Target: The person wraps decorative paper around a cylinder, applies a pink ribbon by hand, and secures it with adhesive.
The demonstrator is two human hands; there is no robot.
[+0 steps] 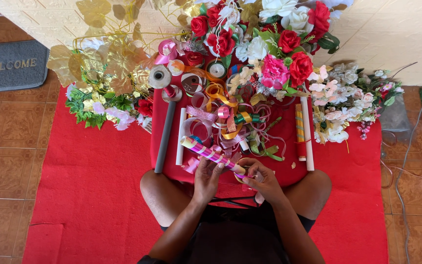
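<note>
Both hands are on a striped paper roll (211, 154): left hand (206, 176) fingers wrapped round it, right hand (262, 181) fingers pinching its end over the red worktop (289, 171).

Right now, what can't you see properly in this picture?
Head view only:
- Right hand: the fingers cover what it holds.
- Striped tube: its near end is behind the left hand.
- Top roses: cut off by the edge.
- Ribbon heap: too tangled to count.
</note>
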